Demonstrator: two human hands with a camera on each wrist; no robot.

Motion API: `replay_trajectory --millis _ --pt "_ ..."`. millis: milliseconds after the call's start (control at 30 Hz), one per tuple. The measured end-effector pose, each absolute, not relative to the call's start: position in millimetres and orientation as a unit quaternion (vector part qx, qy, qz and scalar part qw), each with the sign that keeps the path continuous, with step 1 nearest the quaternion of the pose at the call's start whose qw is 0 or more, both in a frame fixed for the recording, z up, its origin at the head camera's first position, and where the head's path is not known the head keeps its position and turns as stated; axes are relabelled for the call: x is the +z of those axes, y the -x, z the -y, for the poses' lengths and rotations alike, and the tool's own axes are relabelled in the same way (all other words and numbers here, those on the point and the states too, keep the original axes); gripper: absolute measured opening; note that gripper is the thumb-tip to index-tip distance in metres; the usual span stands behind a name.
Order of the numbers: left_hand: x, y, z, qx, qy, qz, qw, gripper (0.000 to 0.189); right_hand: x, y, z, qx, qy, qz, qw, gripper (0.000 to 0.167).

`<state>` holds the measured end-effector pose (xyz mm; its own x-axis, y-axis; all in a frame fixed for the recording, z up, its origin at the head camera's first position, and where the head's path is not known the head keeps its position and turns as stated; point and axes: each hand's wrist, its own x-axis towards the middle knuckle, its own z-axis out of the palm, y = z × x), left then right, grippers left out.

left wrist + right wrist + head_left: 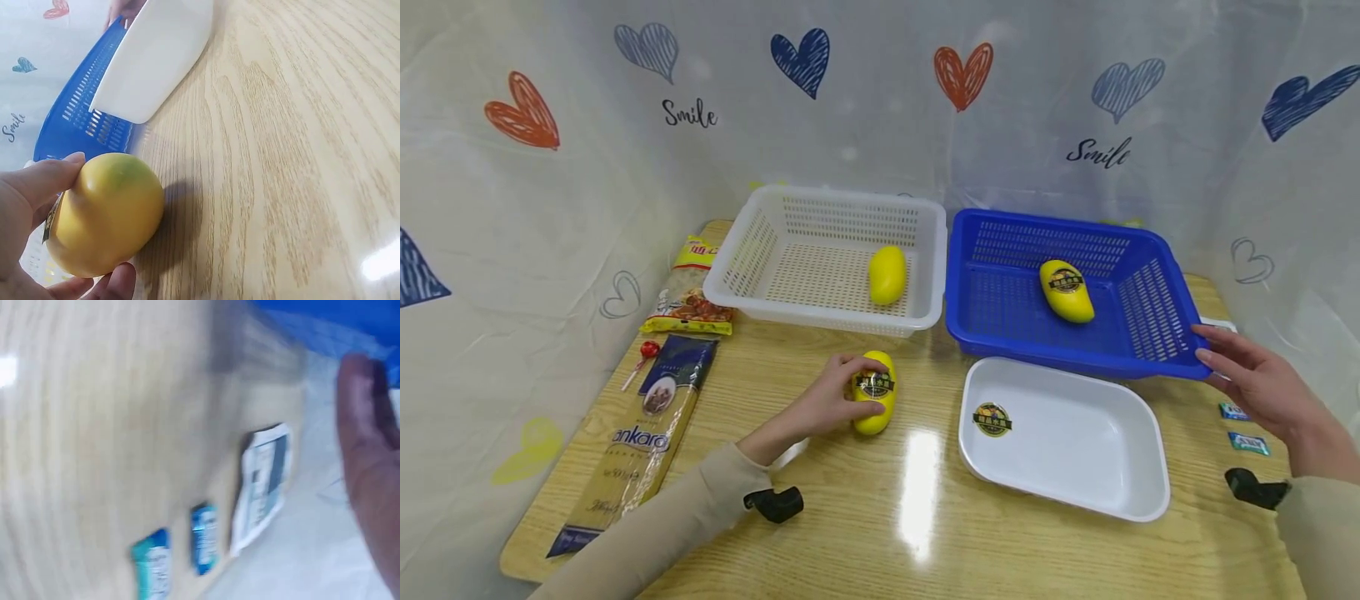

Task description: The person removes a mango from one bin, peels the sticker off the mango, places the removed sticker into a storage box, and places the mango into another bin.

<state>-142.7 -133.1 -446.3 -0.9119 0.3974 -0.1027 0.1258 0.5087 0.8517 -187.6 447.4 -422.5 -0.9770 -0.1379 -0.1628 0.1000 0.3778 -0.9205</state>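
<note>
Beige sleeves at the near edge, a mango in the left hand

Grips the stickered mango with thumb on the near side and fingers curled over the far side, parted only as wide as the fruit. Has the mango midway across the wooden table, left of the white tray and nearer than the white basket; cannot tell whether lifted or touching.

With the right hand, pinches the near right corner of the blue basket, thumb and forefinger close together at the rim; cannot tell how tightly.

In the white basket, toward the right, a second mango; in the blue basket, near the middle, a third mango, also stickered. Along the left of the table, from near to far: a pasta packet, a lollipop just beside, and a snack bag. On the right, just nearer than the right hand, two small packets; farther off, a white packet, blurred in the right wrist view. At the far side, a pale curtain printed with hearts.
</note>
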Motion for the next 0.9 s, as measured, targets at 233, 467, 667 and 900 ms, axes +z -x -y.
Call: replay_trajectory --millis 233,467,667,900 --pt "-445 143 131 0.472 -0.148 -0.857 0.147 0.047 -374 188 -409 -0.319 -0.020 -0.943 0.089 0.064" --pt "-447 143 128 0.468 -0.146 -0.858 0.152 0.046 -337 171 -335 -0.318 0.002 -0.948 0.023 0.057" --pt "-449 142 127 0.465 -0.140 -0.860 0.156 0.045 -328 152 -270 -0.393 0.070 -0.917 0.010 0.041" --pt "-447 140 128 0.467 -0.143 -0.859 0.154 0.045 -334 141 -204 -0.525 0.121 -0.842 0.039 0.036"
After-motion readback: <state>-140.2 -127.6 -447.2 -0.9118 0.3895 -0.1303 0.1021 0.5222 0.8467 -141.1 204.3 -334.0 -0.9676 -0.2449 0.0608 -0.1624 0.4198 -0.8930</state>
